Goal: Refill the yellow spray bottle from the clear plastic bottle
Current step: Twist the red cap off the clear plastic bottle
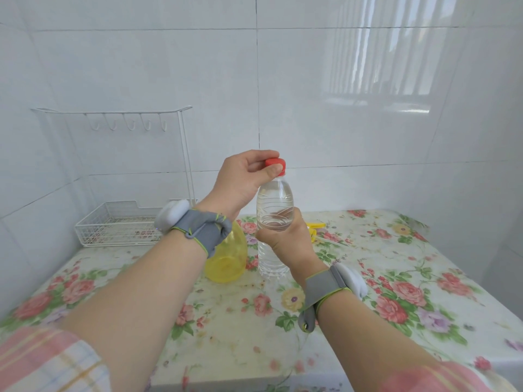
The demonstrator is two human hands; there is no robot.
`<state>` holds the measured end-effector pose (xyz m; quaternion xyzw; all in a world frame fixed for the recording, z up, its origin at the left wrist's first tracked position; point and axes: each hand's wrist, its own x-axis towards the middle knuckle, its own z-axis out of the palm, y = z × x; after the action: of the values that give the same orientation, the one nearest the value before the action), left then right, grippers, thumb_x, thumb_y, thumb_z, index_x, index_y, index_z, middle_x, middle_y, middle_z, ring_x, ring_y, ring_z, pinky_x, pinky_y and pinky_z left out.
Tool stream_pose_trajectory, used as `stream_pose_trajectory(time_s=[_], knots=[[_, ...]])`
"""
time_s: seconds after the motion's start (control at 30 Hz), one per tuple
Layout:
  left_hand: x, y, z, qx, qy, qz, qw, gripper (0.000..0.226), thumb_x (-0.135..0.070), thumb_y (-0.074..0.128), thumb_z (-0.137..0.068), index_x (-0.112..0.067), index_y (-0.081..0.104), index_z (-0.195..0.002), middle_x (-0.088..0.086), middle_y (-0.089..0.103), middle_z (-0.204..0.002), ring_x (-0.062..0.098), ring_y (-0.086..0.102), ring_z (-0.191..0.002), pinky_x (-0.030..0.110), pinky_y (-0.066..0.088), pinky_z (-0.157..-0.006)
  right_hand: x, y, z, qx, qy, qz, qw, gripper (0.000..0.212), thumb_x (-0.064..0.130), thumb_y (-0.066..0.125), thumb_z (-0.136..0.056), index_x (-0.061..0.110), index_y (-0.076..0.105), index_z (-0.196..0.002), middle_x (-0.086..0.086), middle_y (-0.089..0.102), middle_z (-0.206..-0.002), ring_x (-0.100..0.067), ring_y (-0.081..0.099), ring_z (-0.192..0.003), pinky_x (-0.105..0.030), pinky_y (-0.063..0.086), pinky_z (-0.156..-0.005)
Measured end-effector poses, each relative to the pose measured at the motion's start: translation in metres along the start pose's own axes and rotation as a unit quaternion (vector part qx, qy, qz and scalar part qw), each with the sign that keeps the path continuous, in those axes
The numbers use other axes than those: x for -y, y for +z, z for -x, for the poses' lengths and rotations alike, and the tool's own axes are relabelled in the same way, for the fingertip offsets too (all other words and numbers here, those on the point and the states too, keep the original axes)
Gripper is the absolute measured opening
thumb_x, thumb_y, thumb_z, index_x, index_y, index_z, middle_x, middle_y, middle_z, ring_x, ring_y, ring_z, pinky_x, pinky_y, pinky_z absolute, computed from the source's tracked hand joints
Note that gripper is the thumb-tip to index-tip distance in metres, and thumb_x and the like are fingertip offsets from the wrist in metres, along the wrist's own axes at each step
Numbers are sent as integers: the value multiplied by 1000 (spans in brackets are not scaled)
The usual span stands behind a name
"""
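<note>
A clear plastic bottle [274,205] with a red cap [276,164] is held upright just above the flowered table. My right hand [285,236] grips its middle. My left hand [243,182] pinches the red cap between thumb and fingers. Behind my left wrist stands the yellow spray bottle's body [227,258], partly hidden, with no spray head on it. The yellow and white spray head [318,229] lies on the table behind my right hand.
A white wire rack [113,222] with a hook bar stands at the back left against the tiled wall. The table's flowered cloth [396,278] stretches to the right and front. Tiled walls close in the back and both sides.
</note>
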<state>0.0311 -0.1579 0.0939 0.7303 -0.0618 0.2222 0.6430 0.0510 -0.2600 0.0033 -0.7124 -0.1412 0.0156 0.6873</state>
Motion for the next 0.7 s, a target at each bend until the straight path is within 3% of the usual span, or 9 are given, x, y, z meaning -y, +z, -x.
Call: stream_pose_trajectory(time_s=[0.1, 0.23, 0.33, 0.43, 0.5, 0.6, 0.7], knots=[[-1, 3, 2, -82, 1, -21, 996, 32, -11, 81, -66, -11, 68, -96, -1, 73, -84, 7, 71, -75, 12, 51, -69, -1, 1, -1, 0, -3, 4, 1000, 44, 0, 72, -72, 10, 51, -110, 9, 57, -82, -1, 54, -68, 0, 41, -47], [-5, 13, 2, -176, 49, -187, 965, 44, -36, 87, -53, -20, 63, -85, -8, 68, -76, 4, 63, -69, 14, 49, -64, -2, 2, -1, -6, -8, 2, 1000, 43, 0, 73, -72, 11, 52, -107, 9, 59, -81, -3, 56, -69, 0, 41, -48], [-4, 11, 0, -140, 36, -174, 974, 48, -38, 87, -54, -20, 60, -90, -3, 68, -86, 9, 62, -76, 22, 50, -72, -1, 1, 0, -4, -9, 3, 1000, 43, 0, 73, -72, 12, 51, -107, 9, 59, -81, -4, 56, -70, -1, 42, -48], [0, 8, -1, -69, 5, -95, 993, 55, -37, 81, -64, -21, 58, -111, 1, 64, -115, 10, 60, -106, 26, 46, -93, -1, 0, -1, -2, -8, 11, 1000, 45, 2, 74, -72, 11, 52, -111, 10, 59, -82, 0, 55, -69, -7, 43, -54], [0, 4, -3, -41, -28, -17, 999, 51, -35, 72, -73, -19, 57, -119, 3, 63, -123, 13, 57, -115, 30, 41, -102, -2, 0, -1, -3, -6, 13, 1000, 46, 3, 74, -72, 12, 52, -112, 10, 59, -83, 1, 55, -69, -11, 42, -57], [0, -1, -5, -29, -37, 17, 999, 34, -26, 63, -73, -21, 65, -107, 5, 70, -111, 17, 59, -114, 33, 40, -102, -2, 0, -1, -2, -5, 12, 1000, 45, 3, 74, -72, 13, 52, -111, 11, 59, -83, 2, 55, -70, -10, 42, -57], [1, 0, -3, -50, -16, 8, 999, 26, -14, 68, -79, -12, 66, -105, 4, 72, -98, 4, 67, -87, 20, 47, -85, -1, 0, -1, 0, -5, 13, 1000, 45, 4, 74, -72, 13, 51, -111, 11, 58, -83, 1, 55, -69, -6, 42, -53]])
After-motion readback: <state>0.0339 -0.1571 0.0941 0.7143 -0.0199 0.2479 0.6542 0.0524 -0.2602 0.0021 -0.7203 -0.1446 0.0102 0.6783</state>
